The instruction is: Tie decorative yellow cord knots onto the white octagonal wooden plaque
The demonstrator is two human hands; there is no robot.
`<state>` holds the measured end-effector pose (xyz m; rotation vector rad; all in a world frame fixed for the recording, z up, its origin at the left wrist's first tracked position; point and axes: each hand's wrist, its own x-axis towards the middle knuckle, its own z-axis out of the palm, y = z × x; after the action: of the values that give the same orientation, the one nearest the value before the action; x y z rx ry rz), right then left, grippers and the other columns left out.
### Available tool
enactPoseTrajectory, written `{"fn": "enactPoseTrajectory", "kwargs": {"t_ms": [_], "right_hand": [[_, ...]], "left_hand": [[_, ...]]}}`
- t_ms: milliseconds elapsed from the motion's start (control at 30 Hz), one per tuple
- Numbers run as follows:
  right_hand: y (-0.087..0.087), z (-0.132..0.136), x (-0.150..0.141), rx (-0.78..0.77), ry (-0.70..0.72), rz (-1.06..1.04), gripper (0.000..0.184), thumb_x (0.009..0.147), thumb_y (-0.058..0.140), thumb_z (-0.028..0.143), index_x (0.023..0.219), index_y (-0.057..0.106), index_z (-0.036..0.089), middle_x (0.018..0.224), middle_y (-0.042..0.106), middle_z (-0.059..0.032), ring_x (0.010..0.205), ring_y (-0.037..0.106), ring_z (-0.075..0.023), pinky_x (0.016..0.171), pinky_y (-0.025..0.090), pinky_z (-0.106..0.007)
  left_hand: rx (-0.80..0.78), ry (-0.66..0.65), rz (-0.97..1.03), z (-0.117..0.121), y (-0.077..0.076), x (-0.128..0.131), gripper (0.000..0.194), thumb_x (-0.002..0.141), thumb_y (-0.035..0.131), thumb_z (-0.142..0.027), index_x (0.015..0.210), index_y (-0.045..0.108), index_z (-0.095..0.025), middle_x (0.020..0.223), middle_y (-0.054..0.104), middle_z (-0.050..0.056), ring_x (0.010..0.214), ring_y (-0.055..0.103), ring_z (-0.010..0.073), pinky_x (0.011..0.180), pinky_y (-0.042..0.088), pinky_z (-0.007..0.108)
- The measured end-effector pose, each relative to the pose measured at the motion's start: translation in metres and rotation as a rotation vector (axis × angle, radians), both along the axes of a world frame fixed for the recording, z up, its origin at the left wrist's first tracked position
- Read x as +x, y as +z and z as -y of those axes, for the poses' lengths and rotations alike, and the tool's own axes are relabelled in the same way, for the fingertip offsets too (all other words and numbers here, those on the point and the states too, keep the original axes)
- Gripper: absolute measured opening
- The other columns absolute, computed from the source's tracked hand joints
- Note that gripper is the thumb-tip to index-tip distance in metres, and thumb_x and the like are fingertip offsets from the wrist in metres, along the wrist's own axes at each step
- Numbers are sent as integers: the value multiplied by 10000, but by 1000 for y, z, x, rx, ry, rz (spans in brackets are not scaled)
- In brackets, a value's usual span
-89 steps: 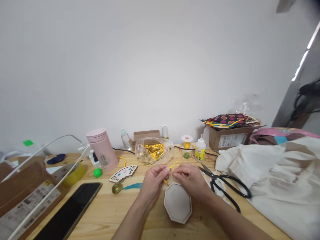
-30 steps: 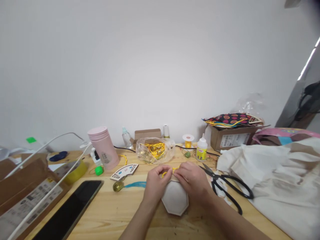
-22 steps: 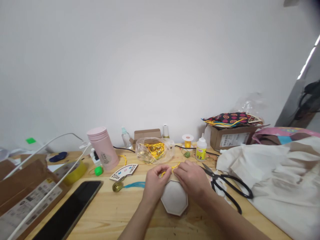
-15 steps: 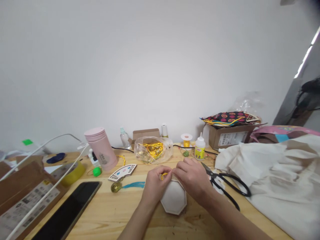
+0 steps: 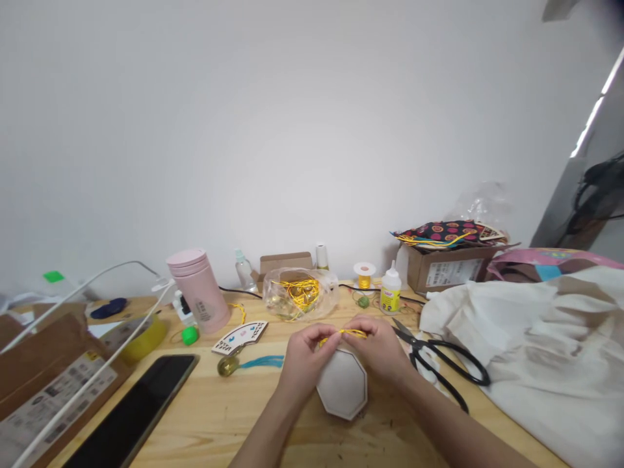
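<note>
My left hand (image 5: 308,354) pinches a yellow cord (image 5: 353,332) between thumb and fingers. On the other side, my right hand (image 5: 377,344) is closed on the same cord, its thumb close to the left one. Just below the fingertips is a pale octagonal piece (image 5: 342,385) with a raised rim, partly covered by my left hand at its upper left. Whether the cord is fastened to it is hidden by my fingers. To the left lie a fan-shaped decorated piece (image 5: 240,337) and a brass-coloured pendant (image 5: 227,366) with a blue tassel (image 5: 262,362).
Black scissors (image 5: 439,364) lie half open right of my hands, beside white cloth (image 5: 531,344). Behind stand a glue bottle (image 5: 390,292), a cord spool (image 5: 364,276) and a plastic bag (image 5: 299,294) of yellow cords. A pink tumbler (image 5: 199,290) and a phone (image 5: 136,409) are leftward.
The octagonal piece has shifted slightly since the oldest frame, and my hands have drawn closer together over its top edge. Since half a second ago my right hand has lowered, and more cord shows.
</note>
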<state>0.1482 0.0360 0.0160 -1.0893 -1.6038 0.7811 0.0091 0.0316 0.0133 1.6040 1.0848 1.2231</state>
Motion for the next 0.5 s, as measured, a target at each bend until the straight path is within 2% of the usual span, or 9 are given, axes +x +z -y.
{"fn": "enactPoseTrajectory", "kwargs": {"t_ms": [133, 267, 400, 500], "right_hand": [[-4, 4, -7, 121, -62, 89, 230, 707, 492, 275, 524, 562, 153, 526, 508, 18, 527, 447, -92, 507, 354, -202], [-6, 7, -9, 216, -75, 207, 236, 757, 434, 256, 595, 576, 163, 569, 524, 4, 566, 460, -102, 524, 342, -209], [-4, 10, -6, 356, -125, 470, 218, 778, 413, 234, 671, 599, 196, 594, 519, -1, 593, 457, -110, 534, 306, -219], [-1, 11, -5, 493, -185, 666, 237, 777, 418, 234, 615, 587, 201, 573, 506, 1, 573, 431, -107, 522, 263, -229]], "left_hand": [[11, 134, 55, -4, -2, 0, 175, 629, 580, -290, 685, 623, -130, 677, 647, 45, 655, 570, 166, 618, 439, 251], [53, 216, 26, -4, -2, -1, 172, 630, 569, -287, 692, 624, -135, 678, 651, 38, 660, 575, 165, 656, 437, 269], [83, 264, -46, -4, -3, -1, 173, 640, 555, -290, 695, 621, -140, 697, 653, 40, 680, 577, 171, 670, 434, 282], [99, 279, -94, -4, -3, -1, 175, 643, 547, -291, 695, 622, -142, 693, 655, 41, 674, 580, 174, 662, 437, 287]]}}
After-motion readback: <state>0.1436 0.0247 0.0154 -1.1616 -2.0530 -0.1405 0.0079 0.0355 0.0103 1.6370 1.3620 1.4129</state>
